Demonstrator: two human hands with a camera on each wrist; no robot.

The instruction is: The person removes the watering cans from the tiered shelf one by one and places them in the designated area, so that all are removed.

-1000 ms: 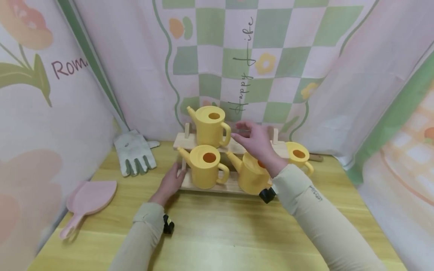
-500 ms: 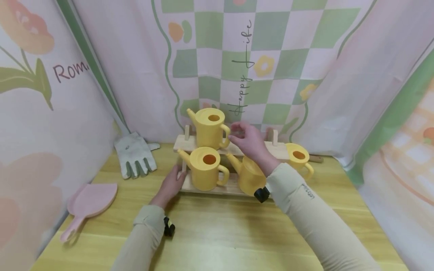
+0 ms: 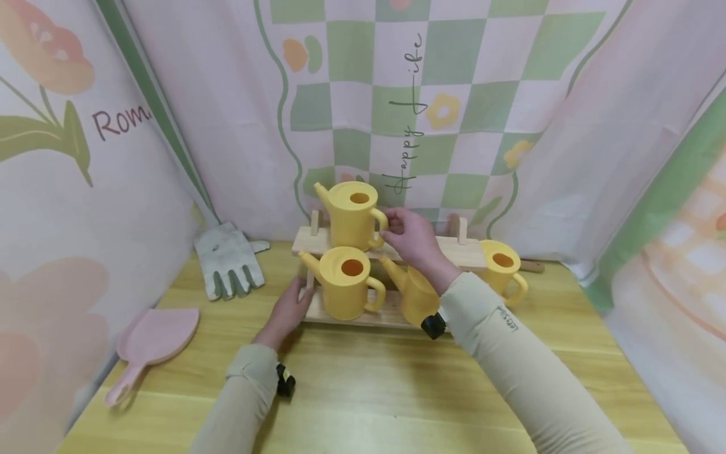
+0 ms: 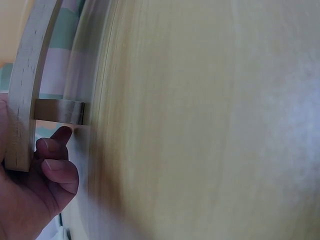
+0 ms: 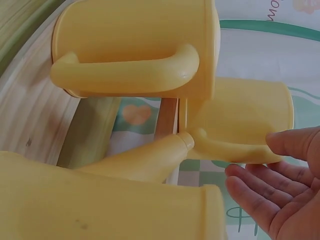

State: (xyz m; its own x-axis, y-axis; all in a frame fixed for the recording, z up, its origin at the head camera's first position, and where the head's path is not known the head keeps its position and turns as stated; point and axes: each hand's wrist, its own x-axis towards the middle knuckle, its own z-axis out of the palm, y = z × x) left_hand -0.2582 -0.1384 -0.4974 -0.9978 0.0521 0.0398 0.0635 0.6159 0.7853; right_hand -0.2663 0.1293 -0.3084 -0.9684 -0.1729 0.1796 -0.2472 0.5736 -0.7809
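A two-tier wooden shelf carries yellow watering cans. On its upper board stands one watering can, spout to the left. My right hand is at that can's handle; in the right wrist view the thumb lies on the handle and the fingers reach behind it, pinching it. Below stand a left can and a right can, the latter partly hidden by my right arm. My left hand grips the left end of the lower board, fingers curled beneath it.
Another yellow watering can stands at the shelf's right end, near a brown wooden handle. To the left lie a pale work glove and a pink dustpan. A patterned curtain hangs right behind the shelf.
My right hand has moved slightly left and its thumb and fingers have closed in on the upper can's handle. The left hand stays on the shelf.
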